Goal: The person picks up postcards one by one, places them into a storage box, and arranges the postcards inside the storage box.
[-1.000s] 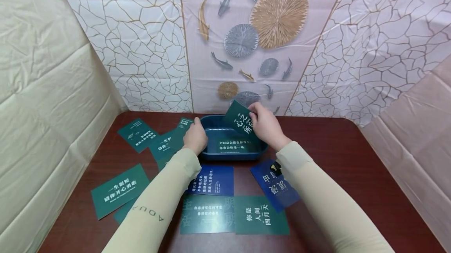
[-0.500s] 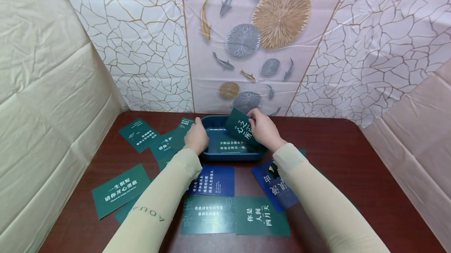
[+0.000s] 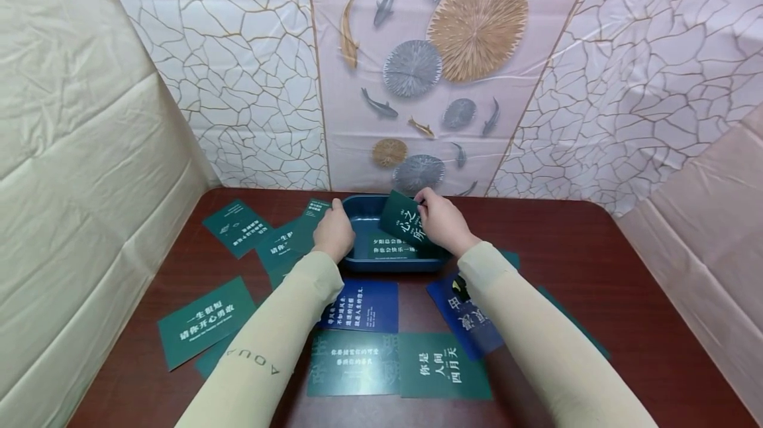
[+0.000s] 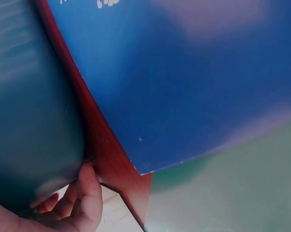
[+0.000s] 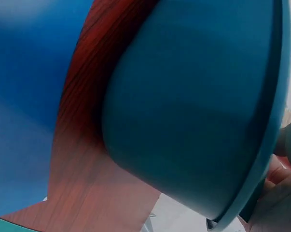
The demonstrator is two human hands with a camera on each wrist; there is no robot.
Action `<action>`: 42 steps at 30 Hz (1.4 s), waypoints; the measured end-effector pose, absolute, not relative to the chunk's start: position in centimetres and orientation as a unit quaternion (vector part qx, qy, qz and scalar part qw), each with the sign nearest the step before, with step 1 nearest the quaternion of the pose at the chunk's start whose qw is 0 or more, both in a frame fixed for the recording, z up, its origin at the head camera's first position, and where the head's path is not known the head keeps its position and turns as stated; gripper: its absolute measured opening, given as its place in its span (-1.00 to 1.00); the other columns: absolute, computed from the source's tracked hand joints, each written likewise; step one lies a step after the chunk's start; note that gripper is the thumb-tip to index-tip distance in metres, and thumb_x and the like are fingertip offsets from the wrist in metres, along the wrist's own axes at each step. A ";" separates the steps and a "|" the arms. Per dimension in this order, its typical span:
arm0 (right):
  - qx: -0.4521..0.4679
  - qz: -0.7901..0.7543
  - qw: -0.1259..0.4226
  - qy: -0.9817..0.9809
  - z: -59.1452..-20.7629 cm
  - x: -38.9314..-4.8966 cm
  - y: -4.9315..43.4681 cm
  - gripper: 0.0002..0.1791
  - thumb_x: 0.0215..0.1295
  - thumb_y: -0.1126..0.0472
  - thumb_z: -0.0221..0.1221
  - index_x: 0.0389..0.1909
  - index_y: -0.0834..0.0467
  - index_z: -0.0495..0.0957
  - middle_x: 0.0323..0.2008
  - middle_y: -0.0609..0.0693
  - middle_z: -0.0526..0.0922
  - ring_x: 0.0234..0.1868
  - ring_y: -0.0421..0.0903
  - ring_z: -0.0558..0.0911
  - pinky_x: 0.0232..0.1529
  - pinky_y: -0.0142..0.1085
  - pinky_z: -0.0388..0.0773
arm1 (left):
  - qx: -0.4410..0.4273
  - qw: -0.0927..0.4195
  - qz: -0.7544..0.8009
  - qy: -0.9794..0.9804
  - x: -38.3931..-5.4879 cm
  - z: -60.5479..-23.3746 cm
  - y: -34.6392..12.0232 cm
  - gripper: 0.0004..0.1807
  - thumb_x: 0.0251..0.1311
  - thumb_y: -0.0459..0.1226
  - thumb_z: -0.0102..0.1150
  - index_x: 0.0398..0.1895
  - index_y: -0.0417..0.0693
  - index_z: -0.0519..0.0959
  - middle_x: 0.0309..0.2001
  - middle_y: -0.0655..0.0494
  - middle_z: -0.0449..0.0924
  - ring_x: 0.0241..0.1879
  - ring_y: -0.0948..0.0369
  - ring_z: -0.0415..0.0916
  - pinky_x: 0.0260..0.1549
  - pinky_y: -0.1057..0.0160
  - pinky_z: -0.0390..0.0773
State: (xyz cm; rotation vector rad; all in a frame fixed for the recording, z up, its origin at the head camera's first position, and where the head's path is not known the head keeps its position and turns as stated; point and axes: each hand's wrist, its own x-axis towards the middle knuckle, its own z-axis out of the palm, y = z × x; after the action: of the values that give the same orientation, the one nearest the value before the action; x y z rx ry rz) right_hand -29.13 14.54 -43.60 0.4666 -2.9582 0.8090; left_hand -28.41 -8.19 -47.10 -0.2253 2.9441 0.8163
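A dark teal plastic basin [image 3: 390, 267] stands on the table near the back. My left hand [image 3: 334, 232] grips its left end; in the left wrist view the left fingers [image 4: 89, 198] curl against the basin's wall [image 4: 34, 111]. Above the basin's right part, my right hand [image 3: 444, 221] pinches a green card [image 3: 396, 214] with white characters, tilted and dipping into the basin. Another green card [image 3: 381, 247] lies inside along the front. From the right wrist view, the right hand [image 5: 279, 193] shows behind the basin's rim, partly hidden.
Blue cards [image 3: 372, 309] and green cards [image 3: 352, 365] lie in front of the basin. Several green cards [image 3: 205, 322] spread over the left side. Further cards are partly under the right sleeve [image 3: 524, 322]. A patterned cloth [image 3: 411, 123] hangs behind the dark red table [image 3: 554, 236].
My right hand has lowered the green card further into the basin and slightly left. My left hand stays on the basin's left end.
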 end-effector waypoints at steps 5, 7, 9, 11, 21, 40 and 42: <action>0.149 0.250 -0.017 -0.957 -43.3 -29.3 14.4 -0.69 0.42 0.27 0.02 0.15 0.14 0.37 -0.08 0.08 0.58 -0.29 -0.04 0.55 -0.26 -0.13 0.46 | -0.074 0.044 0.267 0.960 -28.5 -47.2 -8.1 -0.23 0.33 -0.30 0.06 0.50 -0.14 -0.09 0.26 -0.20 0.32 -0.13 -0.09 0.54 -0.17 -0.09 0.55; 0.147 0.243 -0.031 -0.958 -43.2 -29.3 14.3 -0.64 0.39 0.28 0.06 0.18 0.13 0.35 -0.01 0.09 0.56 -0.22 -0.03 0.55 -0.21 -0.11 0.47 | -0.076 0.043 0.267 0.960 -28.5 -47.1 -8.1 -0.25 0.33 -0.30 0.06 0.48 -0.14 -0.07 0.23 -0.19 0.34 -0.13 -0.08 0.54 -0.16 -0.09 0.54; 0.150 0.234 -0.037 -0.960 -43.3 -29.5 14.2 -0.60 0.36 0.28 0.10 0.20 0.13 0.35 0.05 0.10 0.54 -0.15 -0.01 0.56 -0.15 -0.08 0.49 | -0.075 0.043 0.268 0.959 -28.4 -47.1 -8.2 -0.26 0.33 -0.30 0.06 0.47 -0.14 -0.06 0.23 -0.19 0.34 -0.12 -0.09 0.54 -0.15 -0.10 0.54; 0.162 0.214 -0.035 -0.963 -43.5 -29.6 14.1 -0.56 0.33 0.27 0.15 0.21 0.13 0.35 0.05 0.12 0.54 -0.08 0.02 0.56 -0.09 -0.05 0.49 | -0.073 0.042 0.270 0.959 -28.4 -47.0 -8.3 -0.26 0.33 -0.30 0.06 0.48 -0.15 -0.07 0.23 -0.20 0.34 -0.10 -0.10 0.54 -0.14 -0.10 0.54; 0.187 0.130 -0.045 -0.973 -44.8 -30.1 13.7 -0.46 0.30 0.17 0.23 0.28 0.07 0.32 0.10 0.11 0.45 0.15 0.10 0.39 0.20 0.05 0.27 | -0.070 0.039 0.270 0.960 -28.4 -47.1 -8.4 -0.27 0.33 -0.31 0.04 0.47 -0.16 -0.06 0.21 -0.20 0.36 -0.16 -0.08 0.55 -0.19 -0.08 0.55; 0.180 0.129 -0.116 -0.968 -45.6 -29.8 12.5 -0.50 0.35 0.25 0.14 0.30 0.00 0.35 0.17 0.09 0.38 0.13 0.11 0.34 0.15 0.08 0.28 | -0.056 0.031 0.281 0.958 -28.4 -47.4 -8.5 -0.27 0.31 -0.32 0.05 0.46 -0.17 -0.04 0.19 -0.21 0.37 -0.18 -0.09 0.55 -0.17 -0.11 0.54; 0.181 0.129 -0.120 -0.968 -45.7 -29.9 12.4 -0.50 0.35 0.24 0.13 0.30 0.00 0.35 0.18 0.09 0.38 0.13 0.11 0.35 0.15 0.09 0.28 | -0.057 0.031 0.280 0.958 -28.4 -47.3 -8.5 -0.28 0.31 -0.32 0.05 0.45 -0.18 -0.03 0.16 -0.20 0.39 -0.22 -0.07 0.55 -0.20 -0.10 0.55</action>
State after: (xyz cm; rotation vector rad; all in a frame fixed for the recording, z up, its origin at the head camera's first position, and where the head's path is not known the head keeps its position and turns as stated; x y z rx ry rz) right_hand -29.86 12.44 -45.70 0.6176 -3.2967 0.4391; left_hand -28.37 -8.49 -47.32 -0.1765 2.9517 0.8622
